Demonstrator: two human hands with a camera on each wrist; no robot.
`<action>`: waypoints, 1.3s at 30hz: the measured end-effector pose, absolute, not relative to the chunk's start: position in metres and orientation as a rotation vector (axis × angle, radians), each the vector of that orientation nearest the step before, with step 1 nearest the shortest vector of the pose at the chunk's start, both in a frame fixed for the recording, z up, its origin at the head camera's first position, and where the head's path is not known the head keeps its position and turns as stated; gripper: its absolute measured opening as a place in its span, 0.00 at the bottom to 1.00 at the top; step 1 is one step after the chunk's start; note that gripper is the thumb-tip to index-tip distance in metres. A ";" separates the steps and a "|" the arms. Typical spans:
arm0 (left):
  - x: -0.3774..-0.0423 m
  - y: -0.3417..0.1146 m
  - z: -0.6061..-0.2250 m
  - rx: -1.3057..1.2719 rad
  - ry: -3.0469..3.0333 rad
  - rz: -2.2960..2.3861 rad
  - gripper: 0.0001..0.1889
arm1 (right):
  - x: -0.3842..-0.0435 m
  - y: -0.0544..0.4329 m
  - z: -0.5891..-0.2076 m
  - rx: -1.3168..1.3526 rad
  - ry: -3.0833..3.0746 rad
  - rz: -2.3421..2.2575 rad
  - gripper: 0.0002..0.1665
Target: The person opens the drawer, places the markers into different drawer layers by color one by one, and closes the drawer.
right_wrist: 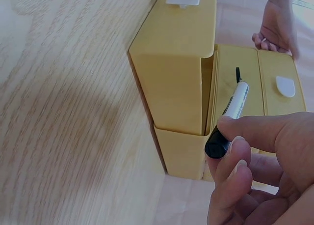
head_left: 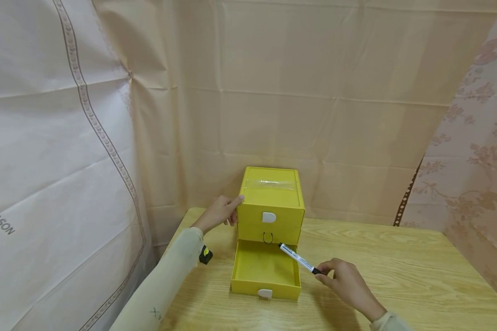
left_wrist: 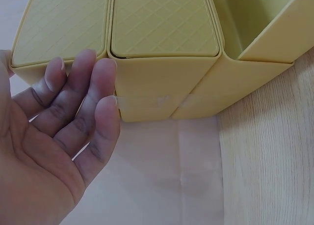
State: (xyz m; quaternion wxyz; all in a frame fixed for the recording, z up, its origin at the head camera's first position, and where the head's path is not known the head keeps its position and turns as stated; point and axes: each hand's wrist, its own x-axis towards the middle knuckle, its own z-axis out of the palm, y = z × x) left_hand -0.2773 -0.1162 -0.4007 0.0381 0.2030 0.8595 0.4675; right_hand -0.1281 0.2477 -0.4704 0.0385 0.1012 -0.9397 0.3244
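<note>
A yellow drawer box (head_left: 269,195) with stacked drawers stands on the wooden table. Its bottom drawer (head_left: 266,292) is pulled out, and the bare floor inside shows. On the box's left side rests my left hand (head_left: 220,212), thumb at the top edge, loosely bent fingertips against the wall in the left wrist view. My right hand (head_left: 348,282) pinches a white marker (head_left: 297,258) by its black end between thumb and fingers. The marker slants up and left, its other black end above the pulled-out drawer. A black loop (head_left: 268,237) hangs on the middle drawer's front.
White tabs mark the top drawer (head_left: 269,217) and bottom drawer fronts. Clear tape (head_left: 271,184) crosses the box's top. A small black device (head_left: 205,254) sits at the left wrist. Beige cloth (head_left: 314,115) hangs behind the table (head_left: 397,266), with patterned sheets at both sides.
</note>
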 end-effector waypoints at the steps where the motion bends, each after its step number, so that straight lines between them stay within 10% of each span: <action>1: -0.277 -0.116 -0.400 0.624 2.636 1.435 0.39 | -0.128 0.247 -0.470 0.319 -2.881 0.994 0.03; 39: -0.277 -0.117 -0.402 0.599 2.632 1.431 0.40 | -0.132 0.211 -0.467 0.546 -2.833 0.952 0.03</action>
